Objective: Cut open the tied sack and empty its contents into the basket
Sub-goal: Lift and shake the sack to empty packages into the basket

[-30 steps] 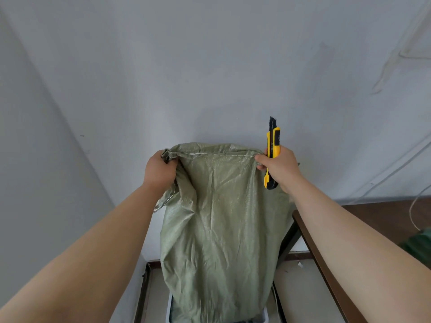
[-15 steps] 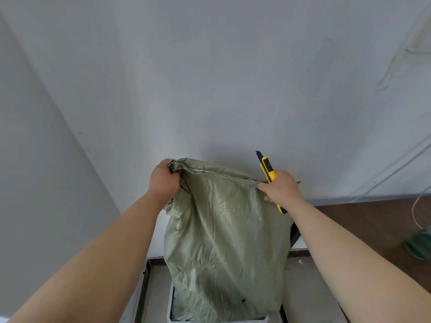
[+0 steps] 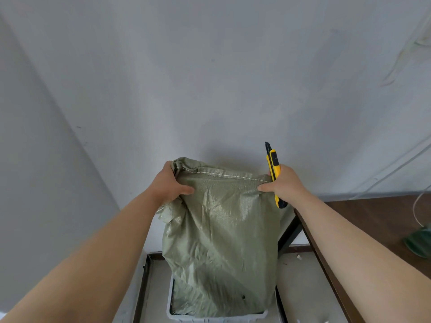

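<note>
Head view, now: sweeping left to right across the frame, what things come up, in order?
Left hand → green woven sack → right hand, gripping a yellow utility knife → brown table → dark green object at the frame's edge.

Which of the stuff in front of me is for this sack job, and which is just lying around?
For the job: sack, its upper edge held by left hand and right hand; utility knife, also in the right hand; basket beneath the sack.
Lying about: wooden table; white cable and dark green item on it.
</note>
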